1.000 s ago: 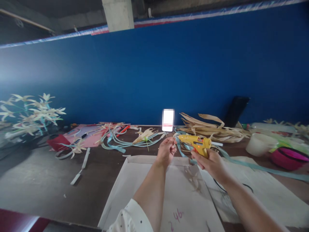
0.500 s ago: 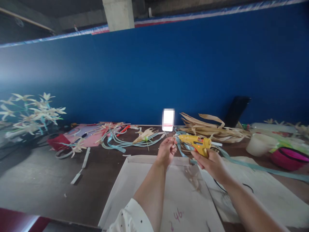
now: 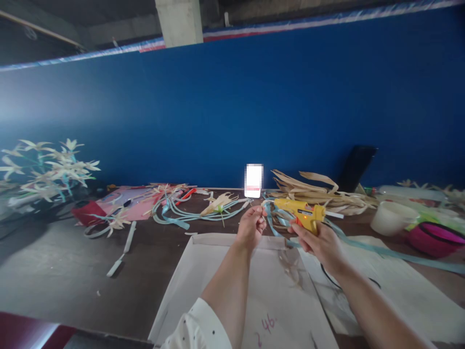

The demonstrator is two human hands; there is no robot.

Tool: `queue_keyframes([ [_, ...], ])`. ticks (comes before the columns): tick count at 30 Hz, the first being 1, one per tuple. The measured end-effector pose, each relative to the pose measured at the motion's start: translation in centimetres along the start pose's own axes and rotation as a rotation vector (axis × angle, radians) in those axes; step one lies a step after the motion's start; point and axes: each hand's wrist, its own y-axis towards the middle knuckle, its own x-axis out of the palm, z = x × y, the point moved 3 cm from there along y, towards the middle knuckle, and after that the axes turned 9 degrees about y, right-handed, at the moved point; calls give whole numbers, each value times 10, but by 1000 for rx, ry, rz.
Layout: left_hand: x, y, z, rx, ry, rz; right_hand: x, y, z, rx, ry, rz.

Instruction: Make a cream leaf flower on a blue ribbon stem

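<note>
**Held items**
- Left hand [image 3: 250, 225]: raised over the far edge of the white sheet [image 3: 225, 286], fingers curled shut, thumb and fingertips pinching a thin piece [image 3: 262, 207]. It is too small to identify; possibly a wire or stem.
- Right hand [image 3: 319, 242]: closed around the grip of a yellow glue gun [image 3: 301, 212], just right of the left hand. The gun is held off the table with its nozzle pointing left toward the pinched piece, near it but not touching. An orange lamp glows on the gun body.
- Black cord [image 3: 327, 277]: runs from under the right wrist across the sheet.

**Table, centre**
- Dark brown table [image 3: 72, 271], set against a blue wall [image 3: 232, 111].
- White sheet: lies flat beneath both forearms, with pink handwriting at its near end.
- Light blue ribbon strips [image 3: 271, 223]: lie between and behind the two hands.
- Pile of dried husk strips [image 3: 319, 190]: lies behind the glue gun, at the wall.
- Blurred white card [image 3: 253, 180]: stands upright at the wall, behind the left hand.
- Husk flower [image 3: 220, 201]: lies on a loose coil of blue ribbon [image 3: 181, 215], left of the card.

**Table, left**
- Pink paper [image 3: 127, 198], with scraps and cut strips around it.
- Bunch of pale husk flowers [image 3: 47, 169]: at the far left edge.

**Table, right**
- White cup [image 3: 390, 217], with a pink bowl [image 3: 436, 237] just beside it.
- Black object [image 3: 358, 167]: leans against the wall.
</note>
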Motion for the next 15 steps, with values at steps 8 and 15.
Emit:
queue_keyframes([
  [8, -1, 1, -2, -20, -30, 1, -20, 7, -14, -66, 283, 235],
  [15, 1, 0, -1, -30, -24, -3, -72, -2, -36, 68, 335, 410],
])
